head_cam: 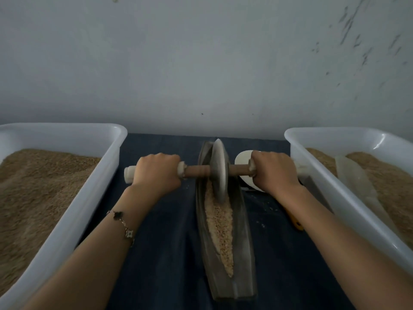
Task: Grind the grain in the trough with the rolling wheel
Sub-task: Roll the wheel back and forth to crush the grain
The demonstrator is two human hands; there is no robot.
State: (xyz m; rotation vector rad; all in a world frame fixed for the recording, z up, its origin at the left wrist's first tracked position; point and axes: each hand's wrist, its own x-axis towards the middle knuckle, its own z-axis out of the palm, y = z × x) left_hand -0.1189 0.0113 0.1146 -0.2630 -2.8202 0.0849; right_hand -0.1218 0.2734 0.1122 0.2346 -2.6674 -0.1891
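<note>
1. The left hand (156,173) is clenched knuckles-up around the left end of the brown wooden axle (197,171); its forearm reaches in from the lower left and wears one thin chain bracelet (121,223).
2. The right hand (273,172) grasps the right end of the same axle in the same way, its forearm reaching in from the lower right.
3. The grey round grinding wheel (220,170) stands upright on the axle between the two hands, its lower edge down in the long dark boat-shaped trough (243,253), toward the far end.
4. Pale crushed grain (220,231) lies in the trough's groove, from the wheel toward the near end.
5. The trough rests on the dark blue tabletop (167,253), between two white plastic tubs: the left tub (73,220) and the right tub (335,191), each holding brown grain and each cut off by the picture's edge.
6. A white rounded object (242,159) behind the right hand is mostly hidden; what it is cannot be told.
7. A yellow handle (297,223) shows beside the right forearm; the rest of it is covered.
8. A pale flat piece (353,175) lies in the right tub, too blurred to name.
</note>
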